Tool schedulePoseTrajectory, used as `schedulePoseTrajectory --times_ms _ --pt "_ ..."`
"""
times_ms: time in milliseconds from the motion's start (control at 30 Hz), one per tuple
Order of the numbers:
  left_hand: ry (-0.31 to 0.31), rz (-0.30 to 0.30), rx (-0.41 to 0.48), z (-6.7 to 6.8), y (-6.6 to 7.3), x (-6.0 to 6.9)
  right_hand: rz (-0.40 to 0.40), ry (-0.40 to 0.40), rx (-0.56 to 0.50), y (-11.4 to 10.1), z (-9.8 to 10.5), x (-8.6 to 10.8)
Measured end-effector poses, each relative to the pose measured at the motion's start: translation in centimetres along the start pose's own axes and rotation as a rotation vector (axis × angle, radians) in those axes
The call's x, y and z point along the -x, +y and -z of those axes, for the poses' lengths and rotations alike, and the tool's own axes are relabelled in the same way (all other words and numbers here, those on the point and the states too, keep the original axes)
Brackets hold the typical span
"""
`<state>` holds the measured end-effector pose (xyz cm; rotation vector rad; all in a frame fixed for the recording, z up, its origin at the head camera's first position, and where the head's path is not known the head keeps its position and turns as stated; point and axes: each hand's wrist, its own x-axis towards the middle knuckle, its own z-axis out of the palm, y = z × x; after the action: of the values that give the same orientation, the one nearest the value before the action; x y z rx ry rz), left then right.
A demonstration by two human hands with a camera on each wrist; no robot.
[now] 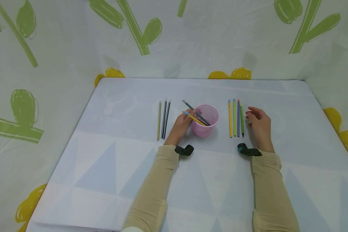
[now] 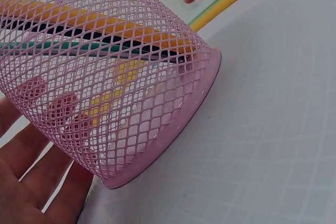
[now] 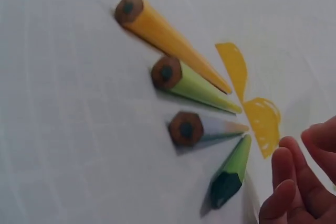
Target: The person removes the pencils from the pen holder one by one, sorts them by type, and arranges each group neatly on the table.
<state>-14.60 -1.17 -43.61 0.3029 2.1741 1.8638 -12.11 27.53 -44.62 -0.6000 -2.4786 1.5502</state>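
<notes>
A pink mesh pencil cup (image 1: 203, 130) stands on the table. My left hand (image 1: 182, 125) holds it from the left side, fingers around the mesh; some fingertips show through it in the left wrist view. Inside lean a yellow pencil (image 1: 195, 119), a grey-green pencil (image 1: 195, 111) and a dark pencil, mostly hidden. My right hand (image 1: 260, 125) holds nothing, its fingers loosely bent, just right of a green pencil (image 1: 242, 120). Beside that pencil lie a purple pencil (image 1: 238, 117), a lime pencil (image 1: 234, 117) and an orange-yellow pencil (image 1: 230, 119); the right wrist view shows their ends.
Left of the cup, a gold pencil (image 1: 159, 120) and two black pencils (image 1: 164, 119) lie side by side. The table (image 1: 104, 180) has a pale cloth with blue triangles. Behind it hangs a white sheet (image 1: 191, 42) with green and yellow plant patterns.
</notes>
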Motion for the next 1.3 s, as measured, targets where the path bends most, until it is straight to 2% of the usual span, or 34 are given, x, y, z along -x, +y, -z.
schedulePoseTrajectory --times_ms 133,267,367,500,667,867,1133,1300 --pt "0.005 -0.038 -0.011 -0.1 1.3 0.7 0.033 0.030 -0.088 -0.6 -0.2 0.4" --pt "0.008 -0.040 -0.010 -0.1 1.5 0.7 0.082 0.055 -0.220 -1.1 -0.4 0.7" --pt "0.004 -0.024 -0.008 -0.1 0.6 0.2 0.127 0.045 -0.329 -1.5 -0.7 0.9" --pt "-0.003 -0.022 0.005 0.0 -0.7 -0.7 0.175 -0.013 -0.402 -2.2 -1.1 1.2" --pt "-0.015 -0.064 0.037 -0.1 -1.3 -1.0 0.240 -0.110 -0.378 -2.8 -1.9 1.5" --pt "0.014 -0.055 -0.013 -0.2 -1.4 -0.9 0.321 -0.221 -0.360 -2.9 -2.7 1.6" --pt "0.002 -0.003 -0.025 -0.1 -1.2 -0.8 0.334 -0.358 -0.323 -4.3 -3.3 2.8" --pt "0.001 -0.005 -0.026 -0.1 -1.2 -0.9 0.303 -0.428 -0.259 -5.3 -3.4 3.6"
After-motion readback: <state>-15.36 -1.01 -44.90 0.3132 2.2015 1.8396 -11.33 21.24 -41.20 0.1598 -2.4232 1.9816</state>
